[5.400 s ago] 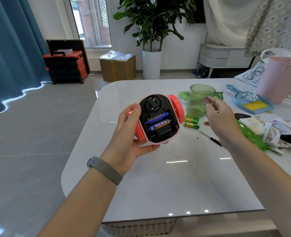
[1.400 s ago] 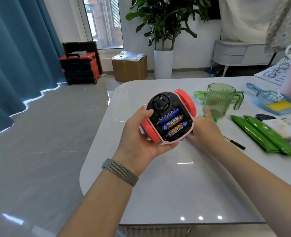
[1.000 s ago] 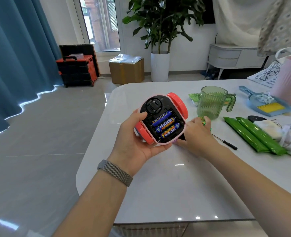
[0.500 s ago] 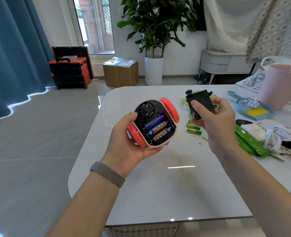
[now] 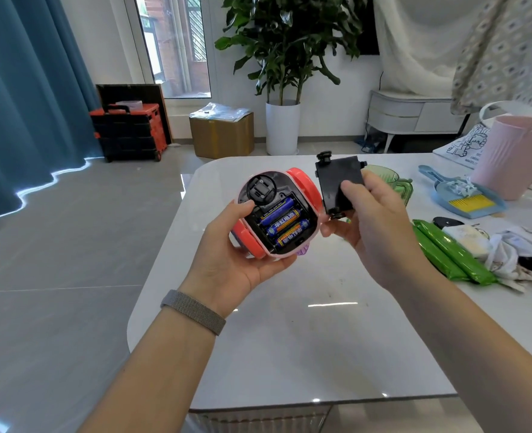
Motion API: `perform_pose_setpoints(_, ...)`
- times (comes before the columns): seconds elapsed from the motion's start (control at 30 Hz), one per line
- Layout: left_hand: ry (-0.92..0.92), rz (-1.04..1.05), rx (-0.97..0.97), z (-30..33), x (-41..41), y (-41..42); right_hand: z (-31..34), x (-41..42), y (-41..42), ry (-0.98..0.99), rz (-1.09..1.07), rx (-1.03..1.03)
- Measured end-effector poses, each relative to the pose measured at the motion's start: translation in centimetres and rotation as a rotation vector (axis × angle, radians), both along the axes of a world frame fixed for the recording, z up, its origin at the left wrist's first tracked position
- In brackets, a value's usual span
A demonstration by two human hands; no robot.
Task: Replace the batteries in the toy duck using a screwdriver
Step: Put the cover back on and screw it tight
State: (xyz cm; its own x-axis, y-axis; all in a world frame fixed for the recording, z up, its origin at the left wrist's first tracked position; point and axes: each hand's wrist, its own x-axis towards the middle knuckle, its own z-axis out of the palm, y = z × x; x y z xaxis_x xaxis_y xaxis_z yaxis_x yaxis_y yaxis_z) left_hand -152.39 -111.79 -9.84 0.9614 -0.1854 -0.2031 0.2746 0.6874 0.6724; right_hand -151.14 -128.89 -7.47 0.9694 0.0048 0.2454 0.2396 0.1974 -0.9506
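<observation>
The left hand [image 5: 227,254] is cradling the duck [image 5: 275,214] above the worktop's [image 5: 305,339] far left part, fingers curled under its body and thumb lying on the black underside. It is tilting the base up toward the camera, probably so the open bay is facing the person. Three blue batteries [image 5: 282,225] are sitting side by side in that bay, filling it. Just right of the duck, the right hand [image 5: 374,226] is pinching the black cover [image 5: 336,185] between thumb and curled fingers, holding it upright and apart from the bay, likely lining it up for refitting. Farther right, a green cup [image 5: 397,185] is standing partly behind that hand, and green packets [image 5: 449,254] are lying near the right edge. No screwdriver is showing.
</observation>
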Motion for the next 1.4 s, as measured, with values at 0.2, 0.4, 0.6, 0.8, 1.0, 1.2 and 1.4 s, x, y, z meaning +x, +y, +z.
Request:
perform_pose_setpoints(0.2,0.002,0.018,-0.038,0.1,0.0,0.1,-0.1,0.0,-0.1,-0.048,-0.185,-0.13)
perform_pose_setpoints(0.4,-0.014,0.032,-0.052,-0.1,0.1,0.3,0.1,-0.3,-0.2,-0.152,-0.028,-0.162)
perform_pose_setpoints(0.6,-0.038,0.011,-0.027,-0.4,0.3,0.6,0.2,-0.5,0.4,-0.152,-0.044,-0.217)
perform_pose_setpoints(0.8,-0.048,-0.032,0.055,-0.2,0.1,0.5,0.5,-0.9,0.9,-0.115,0.035,-0.262)
perform_pose_setpoints(1.0,-0.013,-0.054,0.035,-0.2,0.0,0.3,0.7,-0.7,0.4,0.013,0.045,-0.168)
perform_pose_setpoints(1.2,-0.038,-0.022,0.052,0.0,-0.2,0.0,0.1,-0.3,-0.3,-0.313,-0.232,-0.564)
perform_pose_setpoints(1.4,-0.079,0.033,0.164,-0.6,0.2,-0.1,-1.1,0.3,0.3,-0.449,-0.346,-0.708)
